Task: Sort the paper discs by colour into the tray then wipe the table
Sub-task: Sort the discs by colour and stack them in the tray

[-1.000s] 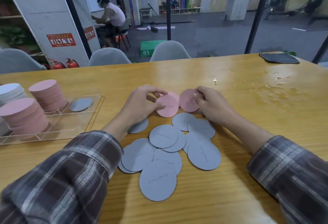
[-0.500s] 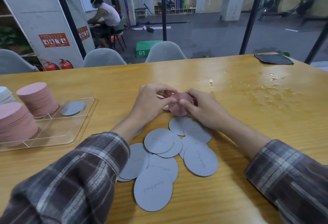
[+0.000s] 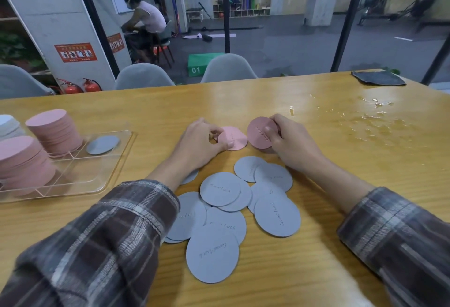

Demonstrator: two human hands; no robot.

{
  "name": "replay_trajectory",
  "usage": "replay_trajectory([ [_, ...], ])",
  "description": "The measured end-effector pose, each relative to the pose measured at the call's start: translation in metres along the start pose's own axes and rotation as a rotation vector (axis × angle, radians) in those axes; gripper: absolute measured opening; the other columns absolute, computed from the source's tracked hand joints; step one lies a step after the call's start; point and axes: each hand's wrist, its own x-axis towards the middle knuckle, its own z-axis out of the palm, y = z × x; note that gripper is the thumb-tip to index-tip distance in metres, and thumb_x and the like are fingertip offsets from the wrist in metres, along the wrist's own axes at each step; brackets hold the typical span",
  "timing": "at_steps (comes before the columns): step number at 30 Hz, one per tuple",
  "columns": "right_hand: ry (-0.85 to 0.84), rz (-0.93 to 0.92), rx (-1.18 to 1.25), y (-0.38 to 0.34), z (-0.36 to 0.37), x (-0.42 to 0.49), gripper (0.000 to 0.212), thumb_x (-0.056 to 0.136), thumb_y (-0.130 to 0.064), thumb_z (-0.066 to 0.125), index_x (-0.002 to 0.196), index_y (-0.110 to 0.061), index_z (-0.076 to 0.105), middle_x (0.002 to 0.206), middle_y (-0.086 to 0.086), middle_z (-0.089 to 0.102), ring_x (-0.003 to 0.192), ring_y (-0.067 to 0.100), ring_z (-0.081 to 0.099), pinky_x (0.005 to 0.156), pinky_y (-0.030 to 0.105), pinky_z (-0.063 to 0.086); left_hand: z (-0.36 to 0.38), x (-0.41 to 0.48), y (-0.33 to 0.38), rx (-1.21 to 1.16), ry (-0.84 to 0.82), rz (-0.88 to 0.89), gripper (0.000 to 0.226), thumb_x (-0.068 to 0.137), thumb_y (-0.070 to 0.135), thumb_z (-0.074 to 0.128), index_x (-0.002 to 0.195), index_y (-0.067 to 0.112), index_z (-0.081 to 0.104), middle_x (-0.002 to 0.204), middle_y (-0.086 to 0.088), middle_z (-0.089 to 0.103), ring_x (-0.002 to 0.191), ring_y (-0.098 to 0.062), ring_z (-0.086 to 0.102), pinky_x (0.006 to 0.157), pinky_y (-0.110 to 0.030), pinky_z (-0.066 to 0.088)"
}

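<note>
Pink disc [image 3: 235, 140] pinched by left hand [image 3: 199, 144], right hand [image 3: 295, 147] gripping tilted pink stack [image 3: 258, 131], round grey discs [image 3: 220, 191] overlapping on glossy wooden table [image 3: 316, 270], clear plastic tray [image 3: 80, 172]

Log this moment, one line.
left hand: pinches pink disc | right hand: holds pink stack | grey discs: loose on table | spill: unwiped

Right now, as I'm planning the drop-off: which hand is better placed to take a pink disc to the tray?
Likely left. The left hand pinches a pink disc and the tray lies on its side; the right hand, holding a pink stack, would reach across.
</note>
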Motion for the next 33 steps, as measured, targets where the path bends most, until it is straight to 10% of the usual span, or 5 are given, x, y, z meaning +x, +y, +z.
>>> replay_trajectory([
  [3, 0.005, 0.042, 0.028, 0.003, -0.001, 0.001, 0.022, 0.107, -0.022, 0.046, 0.114, -0.006, 0.059, 0.099, 0.009, 0.066, 0.09, 0.032, 0.059, 0.07, 0.034, 0.038, -0.001, -0.001, 0.0, -0.158, 0.065, -0.041, 0.023, 0.085, 0.027, 0.085, 0.106, 0.022, 0.078, 0.096, 0.001, 0.072, 0.078, -0.006, 0.064, 0.072, -0.006, 0.044],
  [18, -0.074, -0.005, 0.16, -0.017, 0.003, -0.007, 0.03, 0.108, -0.032, 0.044, 0.087, -0.014, 0.055, 0.069, 0.001, 0.063, 0.056, 0.009, 0.061, 0.058, 0.033, 0.047, 0.004, -0.008, 0.033, -0.702, -0.014, -0.176, 0.017, 0.089, 0.01, 0.081, 0.102, 0.002, 0.072, 0.089, -0.017, 0.077, 0.072, -0.023, 0.076, 0.072, -0.031, 0.065],
  [23, -0.055, -0.013, 0.032, -0.011, 0.004, -0.003, 0.019, 0.107, -0.026, 0.048, 0.094, -0.014, 0.053, 0.075, -0.001, 0.059, 0.07, 0.019, 0.056, 0.056, 0.027, 0.038, 0.008, -0.004, 0.021, -0.238, 0.137, -0.05, 0.014, 0.09, 0.029, 0.079, 0.099, 0.018, 0.077, 0.094, 0.003, 0.075, 0.087, -0.011, 0.067, 0.079, -0.02, 0.052],
  [27, -0.025, 0.015, 0.02, -0.005, 0.003, -0.001, 0.019, 0.107, -0.025, 0.046, 0.095, -0.012, 0.051, 0.078, 0.004, 0.058, 0.071, 0.023, 0.051, 0.052, 0.021, 0.033, 0.014, 0.0, 0.003, 0.12, 0.014, -0.069, 0.045, 0.096, 0.05, 0.066, 0.13, 0.021, 0.069, 0.126, 0.001, 0.056, 0.124, -0.021, 0.046, 0.106, -0.04, 0.041],
  [33, -0.011, 0.028, 0.017, -0.003, 0.004, -0.001, 0.022, 0.107, -0.026, 0.046, 0.107, -0.006, 0.058, 0.09, 0.011, 0.066, 0.083, 0.031, 0.057, 0.058, 0.027, 0.037, 0.01, -0.002, 0.003, 0.149, 0.007, -0.053, 0.046, 0.092, 0.053, 0.068, 0.125, 0.022, 0.069, 0.126, 0.003, 0.061, 0.123, -0.023, 0.049, 0.103, -0.04, 0.042],
])
